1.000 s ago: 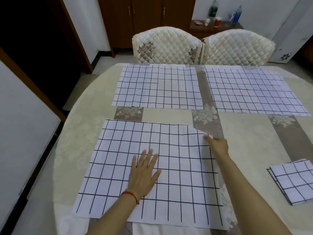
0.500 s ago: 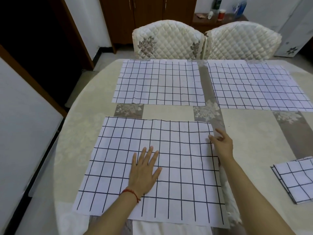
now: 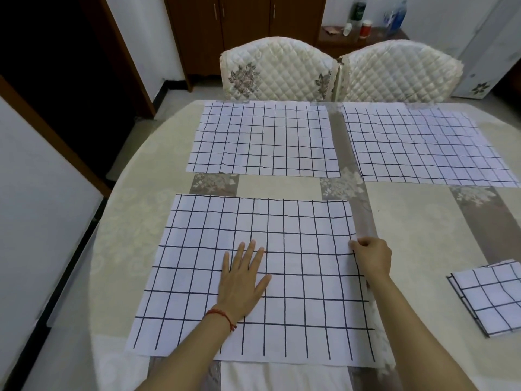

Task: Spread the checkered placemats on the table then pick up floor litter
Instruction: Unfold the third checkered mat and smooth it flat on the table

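Note:
Three white placemats with black checks lie unfolded on the round table (image 3: 423,227). The near placemat (image 3: 296,227) is right in front of me. My left hand (image 3: 242,280) presses flat on its middle with fingers spread. My right hand (image 3: 372,258) pinches the same mat's right edge, fingers curled. The far-left placemat (image 3: 265,139) and the far-right placemat (image 3: 423,145) lie flat by the two chairs. A folded placemat (image 3: 490,297) sits at the table's right side, away from both hands. No floor litter is visible.
Two quilted cream chairs (image 3: 276,71) (image 3: 400,71) stand pushed up to the far edge. Behind them is a brown cabinet (image 3: 242,26) and a low shelf with bottles (image 3: 358,12). Bare floor (image 3: 64,362) shows to the left of the table.
The folded-over far right corner of the near mat has been laid flat. My right hand slid back along the right edge and now pinches it. My left hand stayed in place.

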Action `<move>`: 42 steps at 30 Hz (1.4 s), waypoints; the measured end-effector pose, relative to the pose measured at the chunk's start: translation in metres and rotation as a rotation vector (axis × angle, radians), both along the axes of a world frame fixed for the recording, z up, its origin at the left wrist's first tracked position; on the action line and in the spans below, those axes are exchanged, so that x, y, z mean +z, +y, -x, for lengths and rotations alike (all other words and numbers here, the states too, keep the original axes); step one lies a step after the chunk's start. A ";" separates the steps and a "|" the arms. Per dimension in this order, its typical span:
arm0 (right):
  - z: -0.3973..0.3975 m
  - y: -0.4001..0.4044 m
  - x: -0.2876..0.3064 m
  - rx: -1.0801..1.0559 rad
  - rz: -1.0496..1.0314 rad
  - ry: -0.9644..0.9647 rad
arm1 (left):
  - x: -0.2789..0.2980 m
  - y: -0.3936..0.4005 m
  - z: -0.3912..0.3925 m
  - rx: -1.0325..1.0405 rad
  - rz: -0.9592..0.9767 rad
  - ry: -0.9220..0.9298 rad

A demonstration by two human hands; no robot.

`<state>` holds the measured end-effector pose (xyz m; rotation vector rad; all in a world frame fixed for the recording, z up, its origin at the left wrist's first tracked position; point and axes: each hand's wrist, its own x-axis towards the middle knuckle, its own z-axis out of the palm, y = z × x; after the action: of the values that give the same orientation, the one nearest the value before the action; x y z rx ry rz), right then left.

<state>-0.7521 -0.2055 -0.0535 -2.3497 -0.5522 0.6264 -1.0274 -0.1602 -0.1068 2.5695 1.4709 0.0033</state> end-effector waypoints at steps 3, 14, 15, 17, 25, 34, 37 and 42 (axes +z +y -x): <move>-0.005 0.001 -0.001 0.025 0.020 -0.027 | 0.000 0.001 -0.005 -0.007 0.007 0.013; -0.001 0.002 -0.001 0.036 0.030 -0.067 | 0.001 0.002 -0.008 0.006 0.009 0.021; 0.001 0.001 0.001 0.037 0.030 -0.071 | 0.002 0.002 -0.008 0.005 0.012 0.024; 0.005 0.000 0.005 0.052 0.068 -0.166 | 0.001 0.001 -0.007 0.002 0.014 0.028; 0.101 0.013 -0.012 0.676 -0.039 -0.544 | 0.001 0.000 -0.008 0.005 0.001 0.035; 0.093 -0.014 -0.041 0.621 0.129 -0.469 | -0.005 0.014 0.035 0.133 -0.051 -0.021; 0.092 -0.018 -0.037 0.616 0.172 -0.463 | 0.001 0.026 0.062 0.367 -0.004 -0.056; 0.093 -0.016 -0.037 0.611 0.175 -0.494 | 0.020 0.019 -0.015 0.086 -0.072 -0.037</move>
<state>-0.8448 -0.2216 -0.0906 -2.5005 -1.5260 0.3465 -1.0121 -0.1413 -0.0872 2.5446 1.5951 0.1164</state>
